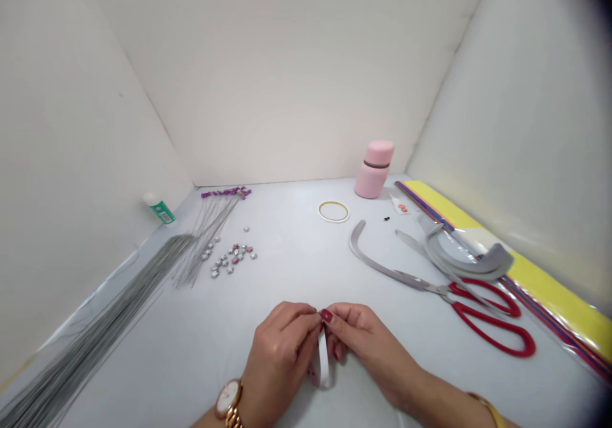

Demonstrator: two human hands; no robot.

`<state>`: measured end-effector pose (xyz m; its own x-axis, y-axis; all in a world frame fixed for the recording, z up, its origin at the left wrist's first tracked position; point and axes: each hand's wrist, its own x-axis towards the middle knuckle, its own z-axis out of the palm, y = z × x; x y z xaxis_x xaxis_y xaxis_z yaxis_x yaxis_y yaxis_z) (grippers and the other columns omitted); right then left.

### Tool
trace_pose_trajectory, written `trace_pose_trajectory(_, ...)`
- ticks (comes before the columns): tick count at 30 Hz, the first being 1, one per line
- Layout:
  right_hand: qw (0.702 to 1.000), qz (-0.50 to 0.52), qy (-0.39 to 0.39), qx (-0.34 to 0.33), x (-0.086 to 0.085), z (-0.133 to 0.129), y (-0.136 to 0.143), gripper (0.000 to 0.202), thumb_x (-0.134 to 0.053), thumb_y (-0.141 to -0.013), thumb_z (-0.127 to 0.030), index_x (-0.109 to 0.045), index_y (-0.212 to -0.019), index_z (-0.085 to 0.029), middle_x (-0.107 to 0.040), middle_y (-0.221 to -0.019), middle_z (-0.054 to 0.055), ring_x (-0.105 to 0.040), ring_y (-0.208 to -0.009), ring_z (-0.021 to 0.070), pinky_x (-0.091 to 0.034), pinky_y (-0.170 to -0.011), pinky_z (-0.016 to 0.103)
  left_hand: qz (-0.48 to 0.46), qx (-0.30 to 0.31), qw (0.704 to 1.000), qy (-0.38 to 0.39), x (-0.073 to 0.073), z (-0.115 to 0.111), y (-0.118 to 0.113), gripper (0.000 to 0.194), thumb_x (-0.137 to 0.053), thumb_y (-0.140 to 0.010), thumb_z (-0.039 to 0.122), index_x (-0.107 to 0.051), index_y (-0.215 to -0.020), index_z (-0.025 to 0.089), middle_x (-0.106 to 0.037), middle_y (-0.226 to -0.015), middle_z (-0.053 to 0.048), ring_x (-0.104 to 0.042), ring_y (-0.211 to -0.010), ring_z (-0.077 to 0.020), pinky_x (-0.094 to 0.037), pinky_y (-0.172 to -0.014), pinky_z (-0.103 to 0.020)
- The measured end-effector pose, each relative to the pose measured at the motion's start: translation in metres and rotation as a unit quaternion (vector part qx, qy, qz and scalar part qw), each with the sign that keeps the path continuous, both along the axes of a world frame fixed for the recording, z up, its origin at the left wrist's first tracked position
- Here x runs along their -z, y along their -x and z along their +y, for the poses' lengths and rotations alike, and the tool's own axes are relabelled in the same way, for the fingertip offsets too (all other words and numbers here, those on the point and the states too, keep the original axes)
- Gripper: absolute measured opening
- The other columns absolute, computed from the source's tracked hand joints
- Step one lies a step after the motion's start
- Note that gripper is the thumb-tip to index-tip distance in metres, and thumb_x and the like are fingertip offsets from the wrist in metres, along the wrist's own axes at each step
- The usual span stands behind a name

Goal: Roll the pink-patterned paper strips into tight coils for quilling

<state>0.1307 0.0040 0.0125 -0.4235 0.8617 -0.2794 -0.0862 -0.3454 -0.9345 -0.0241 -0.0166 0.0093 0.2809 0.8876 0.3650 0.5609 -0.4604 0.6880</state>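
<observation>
Currently, white paper strip [324,361]: between the two hands, bent in a loop below the meeting fingertips; its long axis runs from the pinch down toward the wearer, roughly in line with the gap between the palms.
Left hand [287,345]: thumb and fingers curled in, pinching at the strip's upper part (whether the two ends meet there is hidden by the fingers).
Right hand [363,335]: thumb pressed toward the bent fingers, pinching at the same upper part; neither hand is clearly nearer, since both sets of fingertips come together on it.
Scissors [447,291]: beyond and right of the right hand, handles farther right, blades pointing back leftward.
Grey curled strips [488,267]: farther off on that side, by the scissors.
Folded stars [224,263]: ahead and left of the left hand, loosely scattered.
Wire bundle [138,297]: well left of the left hand, slanting away.
Tape roll [334,221]: ahead of both hands, well apart.
</observation>
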Motion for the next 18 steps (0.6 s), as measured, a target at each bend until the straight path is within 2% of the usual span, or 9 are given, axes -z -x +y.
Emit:
trace_pose_trajectory(3, 1.000, 0.006, 0.004, 0.004, 0.001, 0.002, 0.000, 0.039, -0.056, -0.074, -0.049, -0.061, -0.066, -0.011, -0.052, -0.052, -0.002, -0.042, -0.046, 0.0072, -0.031, -0.047, 0.019, -0.060, -0.011, 0.997, 0.051, 0.001, 0.002, -0.001, 0.019, -0.048, -0.081, 0.013, -0.064, -0.090, 0.018, -0.064, -0.091, -0.008, -0.058, -0.084, -0.0168, -0.045, -0.077, -0.026)
trace_pose_trajectory(7, 1.000, -0.005, -0.001, 0.006, 0.004, 0.003, -0.001, 0.038, -0.056, -0.074, -0.048, -0.063, -0.069, -0.011, -0.054, -0.054, -0.001, -0.042, -0.047, 0.0075, -0.031, -0.048, 0.019, -0.178, -0.037, 0.972, 0.148, 0.003, 0.007, -0.001, 0.015, -0.049, -0.082, 0.021, -0.063, -0.085, 0.017, -0.064, -0.082, -0.006, -0.060, -0.075, -0.0157, -0.047, -0.068, -0.025)
trace_pose_trajectory(13, 0.999, -0.027, 0.006, 0.021, 0.007, 0.003, -0.002, 0.034, -0.063, -0.070, -0.045, -0.061, -0.063, -0.011, -0.051, -0.048, -0.004, -0.039, -0.044, 0.0066, -0.028, -0.045, 0.019, -0.205, -0.025, 0.958, 0.202, 0.004, 0.011, -0.003, 0.016, -0.055, -0.079, 0.027, -0.065, -0.076, 0.015, -0.060, -0.075, -0.005, -0.059, -0.068, -0.0155, -0.047, -0.062, -0.025)
trace_pose_trajectory(15, 0.999, -0.023, 0.012, 0.026, 0.007, 0.004, -0.002, 0.035, -0.061, -0.071, -0.045, -0.060, -0.062, -0.011, -0.054, -0.048, -0.002, -0.041, -0.044, 0.0069, -0.029, -0.045, 0.019, -0.244, -0.023, 0.941, 0.235, 0.004, 0.010, -0.005, 0.016, -0.055, -0.078, 0.028, -0.063, -0.075, 0.015, -0.060, -0.072, -0.004, -0.060, -0.064, -0.0152, -0.047, -0.059, -0.025)
trace_pose_trajectory(18, 1.000, -0.007, 0.022, 0.017, 0.007, 0.003, -0.001, 0.032, -0.060, -0.073, -0.042, -0.059, -0.065, -0.011, -0.058, -0.051, 0.000, -0.047, -0.046, 0.0085, -0.033, -0.047, 0.020, -0.317, -0.021, 0.896, 0.312, 0.007, 0.008, -0.008, 0.018, -0.053, -0.079, 0.031, -0.058, -0.077, 0.014, -0.061, -0.063, -0.002, -0.061, -0.056, -0.0153, -0.048, -0.053, -0.025)
